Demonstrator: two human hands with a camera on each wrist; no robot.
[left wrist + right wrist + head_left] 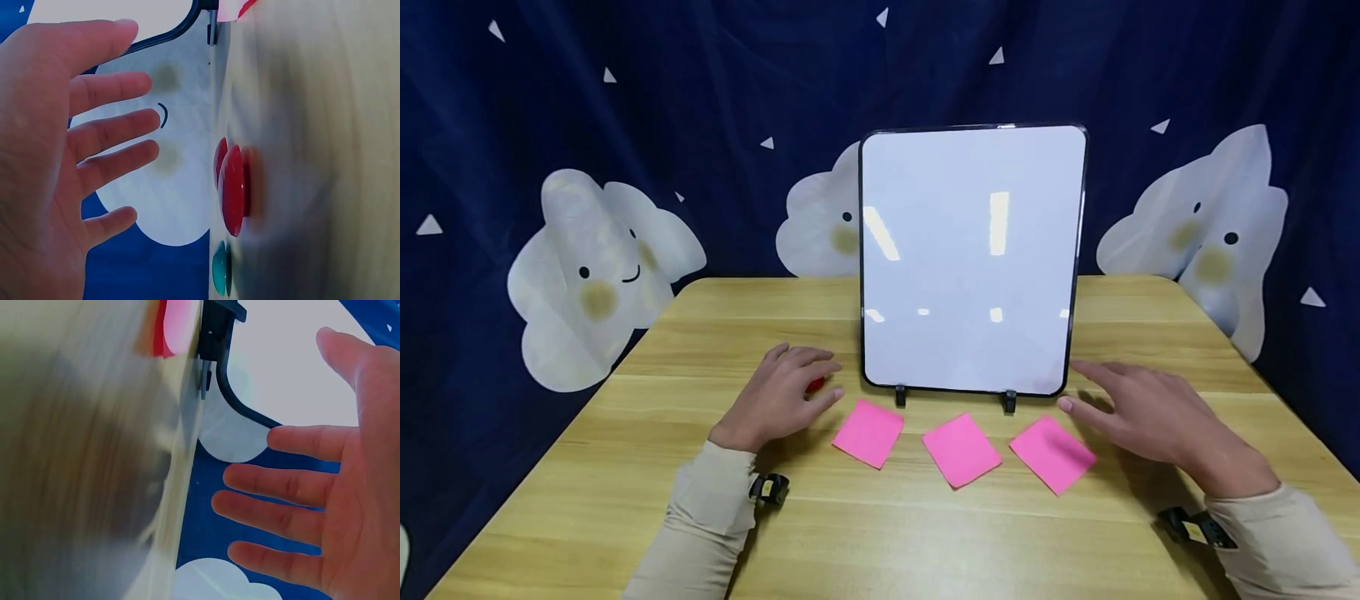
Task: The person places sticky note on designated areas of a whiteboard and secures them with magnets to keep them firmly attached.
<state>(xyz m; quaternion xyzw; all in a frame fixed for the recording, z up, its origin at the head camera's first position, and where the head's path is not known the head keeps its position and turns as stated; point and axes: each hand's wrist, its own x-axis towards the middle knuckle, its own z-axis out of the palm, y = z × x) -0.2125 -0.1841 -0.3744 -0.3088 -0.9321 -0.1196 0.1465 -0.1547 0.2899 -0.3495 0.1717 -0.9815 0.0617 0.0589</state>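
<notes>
Your left hand (pixel 786 392) hovers palm-down over the left part of the wooden table (pixel 925 542), its fingers released and spread. Beneath it in the left wrist view sit a large red domed disc (pixel 232 190), another red disc (pixel 219 161) partly hidden behind it, and a teal disc (pixel 219 269), all apart from your fingers. Your right hand (pixel 1150 412) is likewise released, fingers extended and separated, just beside the whiteboard's lower right corner; you cannot tell from these views whether a fingertip touches the frame.

The black-framed whiteboard (pixel 970 317) stands upright between your hands, leaning back slightly on two black stand feet (pixel 1010 402), with light reflections on its surface. Three pink sticky notes lie in a row in front of it, apart from one another: the left note (pixel 870 434) near your left thumb, the middle note (pixel 962 451), and the right note (pixel 1052 455) near your right thumb, partly shaded.

You wear beige sleeves (pixel 707 517), with a black wrist device (pixel 769 489) at your left wrist. Behind the table hangs a dark blue curtain (pixel 737 67) printed with smiling clouds (pixel 580 250) and white triangles.
</notes>
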